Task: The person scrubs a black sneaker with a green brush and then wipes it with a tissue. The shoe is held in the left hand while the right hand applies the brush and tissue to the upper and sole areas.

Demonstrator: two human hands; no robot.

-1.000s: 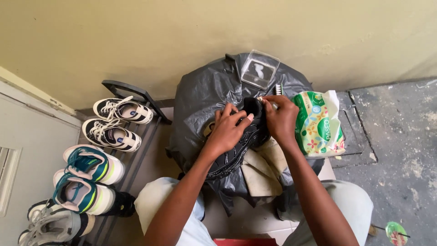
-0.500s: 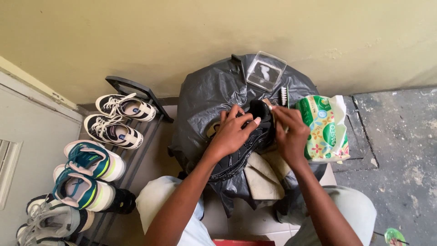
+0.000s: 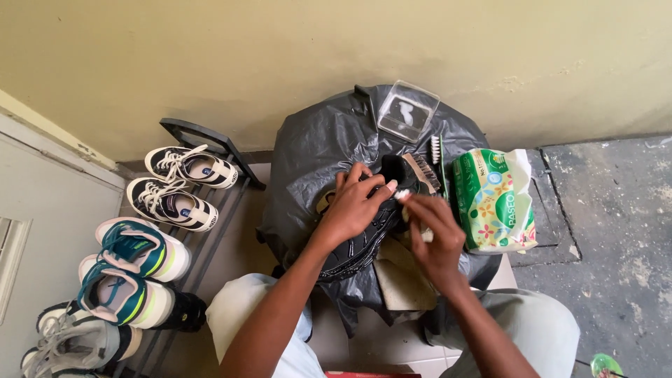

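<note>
Since a moment ago my right hand (image 3: 435, 234) has drawn back, pinching a small white wad (image 3: 402, 195), while my left hand (image 3: 355, 203) grips the black shoe (image 3: 364, 241) mid-bag (image 3: 315, 147); I'd rub gently, bracing firmly.

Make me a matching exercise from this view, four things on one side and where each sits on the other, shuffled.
Things:
1. black shoe
2. clear box
3. tissue pack
4. teal sneakers

Places:
A. on the rack by the door, left of the bag
B. at the far edge of the bag, near the wall
C. under the left hand, beside the right hand
D. right of the brush, at the bag's right edge

Pairs: 1-C, 2-B, 3-D, 4-A
</note>
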